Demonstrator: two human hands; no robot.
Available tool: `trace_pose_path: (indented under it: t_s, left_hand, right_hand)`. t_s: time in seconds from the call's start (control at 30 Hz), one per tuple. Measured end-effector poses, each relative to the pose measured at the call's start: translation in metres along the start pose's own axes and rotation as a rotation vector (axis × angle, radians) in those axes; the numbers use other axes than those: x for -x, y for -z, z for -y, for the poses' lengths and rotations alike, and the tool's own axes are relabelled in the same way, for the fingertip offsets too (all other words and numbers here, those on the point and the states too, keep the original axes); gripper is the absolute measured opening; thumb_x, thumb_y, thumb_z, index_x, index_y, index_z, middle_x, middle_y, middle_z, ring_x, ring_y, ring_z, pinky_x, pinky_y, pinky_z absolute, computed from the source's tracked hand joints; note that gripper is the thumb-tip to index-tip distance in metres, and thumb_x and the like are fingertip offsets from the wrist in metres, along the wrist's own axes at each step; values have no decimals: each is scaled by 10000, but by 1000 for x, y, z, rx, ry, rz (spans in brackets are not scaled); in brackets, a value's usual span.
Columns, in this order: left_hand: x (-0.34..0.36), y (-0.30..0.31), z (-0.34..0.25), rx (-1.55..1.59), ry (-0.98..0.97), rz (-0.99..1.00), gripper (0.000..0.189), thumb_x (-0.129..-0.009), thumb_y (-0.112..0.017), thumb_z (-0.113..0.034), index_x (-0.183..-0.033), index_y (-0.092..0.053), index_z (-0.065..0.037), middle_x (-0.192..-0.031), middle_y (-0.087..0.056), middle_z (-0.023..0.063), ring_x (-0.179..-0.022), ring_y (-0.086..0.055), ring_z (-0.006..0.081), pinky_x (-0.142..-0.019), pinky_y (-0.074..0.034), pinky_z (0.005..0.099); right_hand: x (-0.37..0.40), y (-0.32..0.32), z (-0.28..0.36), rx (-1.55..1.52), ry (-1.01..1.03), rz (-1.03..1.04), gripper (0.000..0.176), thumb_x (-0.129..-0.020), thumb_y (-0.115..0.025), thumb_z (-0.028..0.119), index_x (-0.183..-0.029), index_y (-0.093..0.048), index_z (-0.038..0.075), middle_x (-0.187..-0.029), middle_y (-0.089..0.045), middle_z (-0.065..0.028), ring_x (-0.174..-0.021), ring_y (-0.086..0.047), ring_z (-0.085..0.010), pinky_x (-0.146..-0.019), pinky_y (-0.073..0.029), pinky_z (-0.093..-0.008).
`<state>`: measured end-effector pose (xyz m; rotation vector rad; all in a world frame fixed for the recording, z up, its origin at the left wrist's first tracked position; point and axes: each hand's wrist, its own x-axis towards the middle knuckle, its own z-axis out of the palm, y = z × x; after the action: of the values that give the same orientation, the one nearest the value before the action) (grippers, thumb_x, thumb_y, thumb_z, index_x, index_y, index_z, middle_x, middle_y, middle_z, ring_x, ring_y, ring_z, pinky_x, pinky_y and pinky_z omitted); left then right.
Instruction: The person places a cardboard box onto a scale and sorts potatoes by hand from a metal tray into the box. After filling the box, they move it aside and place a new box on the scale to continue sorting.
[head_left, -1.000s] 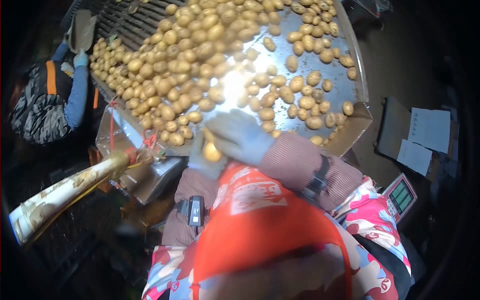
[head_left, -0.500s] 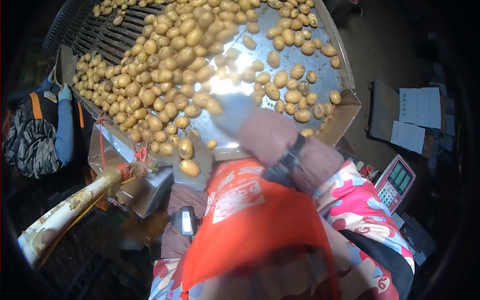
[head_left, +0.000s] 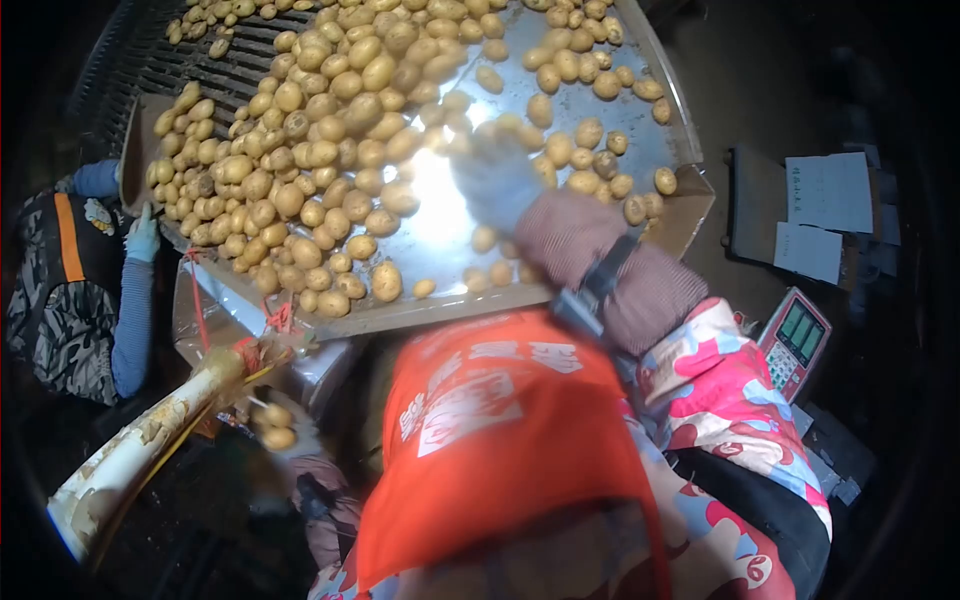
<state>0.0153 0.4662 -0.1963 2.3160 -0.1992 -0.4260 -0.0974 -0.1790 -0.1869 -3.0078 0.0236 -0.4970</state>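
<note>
A large heap of yellow potatoes (head_left: 330,130) covers the left and middle of a metal sorting tray (head_left: 410,262). My right hand (head_left: 497,185), in a grey-blue glove, is over the tray among loose potatoes at its right. Motion blur smears its fingers, so their grip cannot be made out. Below the tray's front edge at the left, my gloved left hand (head_left: 300,440) is closed around a couple of potatoes (head_left: 278,437). The fingers of that hand are partly blurred and dark.
A peeling white pole (head_left: 150,440) slants up at the left, near my left hand. Another person's gloved hand (head_left: 143,238) is by a scoop-like container (head_left: 145,140) at the tray's left side. At the right are a digital scale (head_left: 795,345) and papers (head_left: 828,190).
My left hand has carried potatoes from the tray's front edge down and left, below it. My right hand has shifted slightly right and up. The other person's container now holds potatoes at the tray's side.
</note>
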Motion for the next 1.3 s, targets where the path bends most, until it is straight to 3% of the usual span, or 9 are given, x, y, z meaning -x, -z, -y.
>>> trace_pose_path:
  t_s: [0.07, 0.17, 0.27, 0.37, 0.57, 0.7, 0.9, 1.0, 1.3]
  left_hand:
    - [-23, 56, 57, -326, -78, -241, 452, -1015, -547, -288, -1387, -532, -31, -1268, -651, 150, -1137, -647, 295, -907, -559, 456]
    - [-37, 76, 59, 979, 387, -316, 509, -1009, -560, -359, -1405, -536, -40, -1285, -655, 181, -1097, -673, 311, -927, -575, 417]
    - [-15, 15, -60, 1431, 660, -94, 524, -1011, -570, -389, -1391, -546, -29, -1280, -660, 202, -1005, -709, 307, -863, -609, 376]
    - [7, -58, -172, 1217, 646, 521, 537, -1031, -547, -412, -1372, -540, 3, -1264, -672, 188, -927, -727, 250, -760, -616, 299]
    - [-15, -178, -339, 680, 627, 783, 509, -1022, -543, -389, -1406, -530, -54, -1275, -653, 135, -933, -698, 225, -761, -574, 326]
    - [-19, -259, -371, 366, 525, 886, 564, -980, -579, -349, -1448, -489, -47, -1321, -609, 142, -1127, -633, 250, -917, -560, 369]
    - [1, -341, -392, 533, 213, 1050, 566, -974, -600, -325, -1454, -490, -47, -1320, -602, 172, -1174, -610, 289, -953, -547, 442]
    - [-2, -332, -414, 653, 472, 1221, 512, -987, -582, -317, -1430, -522, -68, -1319, -609, 177, -1152, -623, 296, -945, -549, 438]
    - [-10, -284, -382, 757, 761, 791, 512, -1017, -532, -347, -1434, -509, -51, -1370, -601, 200, -1151, -634, 336, -1003, -505, 436]
  right_hand:
    - [-22, 22, -25, -61, -285, 234, 400, -826, -584, 87, -1225, -599, 105, -1119, -589, -115, -1068, -547, -307, -960, -437, -481]
    - [22, 49, -87, -177, -220, 96, 547, -874, -618, 220, -1408, -517, 158, -1339, -540, -148, -1260, -499, -334, -1084, -377, -484]
    - [79, 83, -116, -252, -520, 229, 733, -864, -656, 347, -1539, -405, 213, -1511, -450, -168, -1424, -385, -374, -1172, -300, -515]
    - [159, 89, -137, 87, -615, 454, 784, -847, -680, 351, -1560, -384, 216, -1513, -457, -177, -1433, -369, -407, -1167, -300, -556]
    - [174, 103, -21, -92, -548, 307, 450, -839, -668, 179, -1276, -610, 89, -1289, -602, -170, -1221, -543, -404, -1026, -428, -541]
    - [155, 89, 26, -255, -165, 93, 358, -820, -686, 138, -1172, -659, 81, -1141, -660, -164, -1084, -615, -407, -959, -485, -474]
    - [195, 91, -56, -195, -880, 292, 418, -814, -701, 169, -1227, -659, 117, -1245, -624, -133, -1216, -549, -353, -1023, -425, -512]
    - [115, 112, -61, 89, -459, -84, 411, -819, -696, 173, -1224, -648, 116, -1283, -614, -104, -1245, -524, -316, -1038, -398, -518]
    - [-9, 35, -48, 80, -328, 680, 330, -886, -664, 208, -1211, -668, 152, -1165, -676, -80, -1125, -614, -264, -976, -452, -417]
